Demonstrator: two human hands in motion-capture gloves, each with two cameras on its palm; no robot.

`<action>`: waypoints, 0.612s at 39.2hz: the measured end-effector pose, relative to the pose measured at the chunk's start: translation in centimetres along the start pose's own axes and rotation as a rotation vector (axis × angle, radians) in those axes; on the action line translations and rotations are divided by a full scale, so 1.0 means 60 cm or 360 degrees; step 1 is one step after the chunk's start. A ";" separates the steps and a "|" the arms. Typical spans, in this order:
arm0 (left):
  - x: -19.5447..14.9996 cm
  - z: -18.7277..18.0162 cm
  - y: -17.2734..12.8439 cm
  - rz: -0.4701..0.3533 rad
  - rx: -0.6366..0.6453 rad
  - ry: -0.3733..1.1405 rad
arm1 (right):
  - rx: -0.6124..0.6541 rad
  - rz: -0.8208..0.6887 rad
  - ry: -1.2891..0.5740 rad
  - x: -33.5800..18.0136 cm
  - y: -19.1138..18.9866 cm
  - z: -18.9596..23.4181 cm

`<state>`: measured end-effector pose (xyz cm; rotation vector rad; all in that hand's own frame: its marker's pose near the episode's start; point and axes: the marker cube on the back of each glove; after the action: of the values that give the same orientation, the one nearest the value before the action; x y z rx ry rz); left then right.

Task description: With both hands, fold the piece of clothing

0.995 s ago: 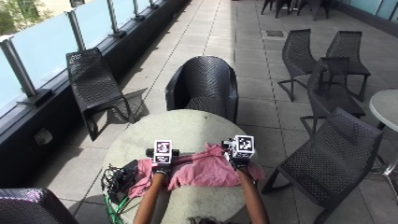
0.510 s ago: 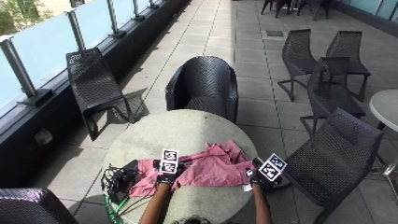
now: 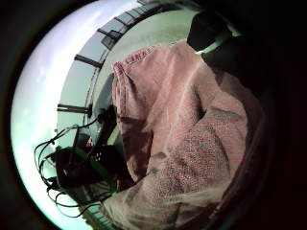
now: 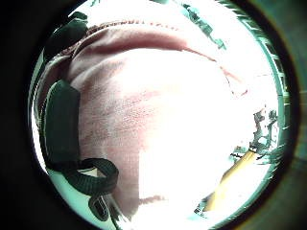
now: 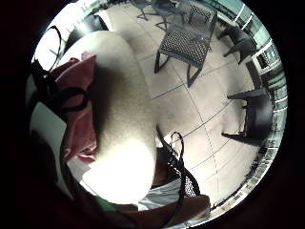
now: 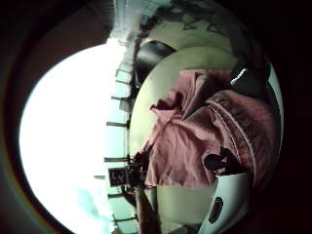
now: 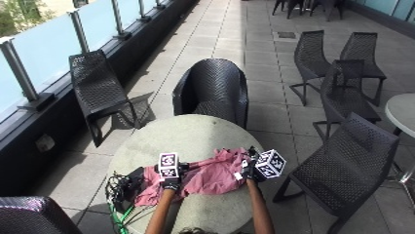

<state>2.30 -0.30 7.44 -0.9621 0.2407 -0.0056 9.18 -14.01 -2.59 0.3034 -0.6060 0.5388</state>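
Still rumpled pink garment (image 7: 207, 176), unfolded.

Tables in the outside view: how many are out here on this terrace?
2. One round table is in front of the person, with the pink garment on it. A second table is cut off at the right edge. More may be hidden among the far chairs.

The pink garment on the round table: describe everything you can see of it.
The pink garment is a soft, woven-looking cloth lying crumpled and partly bunched on the round table, near the person's edge. Stitched hems and a ribbed edge show in the palm views. One end trails toward the black cables at the table's left. The left hand rests on its middle; the right hand grips its right end, which looks slightly lifted.
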 end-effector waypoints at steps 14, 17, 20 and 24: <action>-0.063 -0.096 -0.017 -0.0212 0.0694 0.0375 | -0.0543 -0.0721 -0.0139 -0.310 0.140 0.200; -0.086 -0.103 0.003 -0.0271 0.0700 0.0325 | -0.0792 -0.0711 0.0048 -0.344 0.224 0.207; -0.099 -0.112 0.022 -0.0294 0.0686 0.0312 | -0.0981 -0.0691 0.0274 -0.348 0.283 0.238; -0.121 -0.101 0.024 -0.0338 0.0658 0.0299 | -0.0998 -0.0882 0.0284 -0.350 0.316 0.290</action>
<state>-6.15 -3.55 4.40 -0.5704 0.2952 -0.3303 -23.91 -13.92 0.41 -0.1739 -0.4621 -0.1675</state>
